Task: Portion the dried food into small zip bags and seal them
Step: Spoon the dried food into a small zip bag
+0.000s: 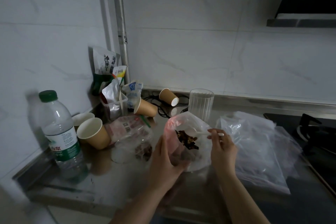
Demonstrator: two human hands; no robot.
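Observation:
My left hand (166,158) grips the side of an open plastic bag (189,123) with a pink-tinted mouth. Dark dried food (187,139) lies inside it. My right hand (222,146) pinches the handle of a white plastic spoon (195,132), whose bowl rests over the dried food in the bag's opening. To the left, a clear bag (132,148) holding more dark pieces lies flat on the steel counter (118,183). A pile of empty clear zip bags (261,151) lies to the right.
A water bottle (61,132) stands at the left beside upright paper cups (92,132). Two more cups (168,96) lie tipped near snack packets (107,63) in the corner. A ribbed glass (201,103) stands behind the bag. A black stove (312,132) sits at the right.

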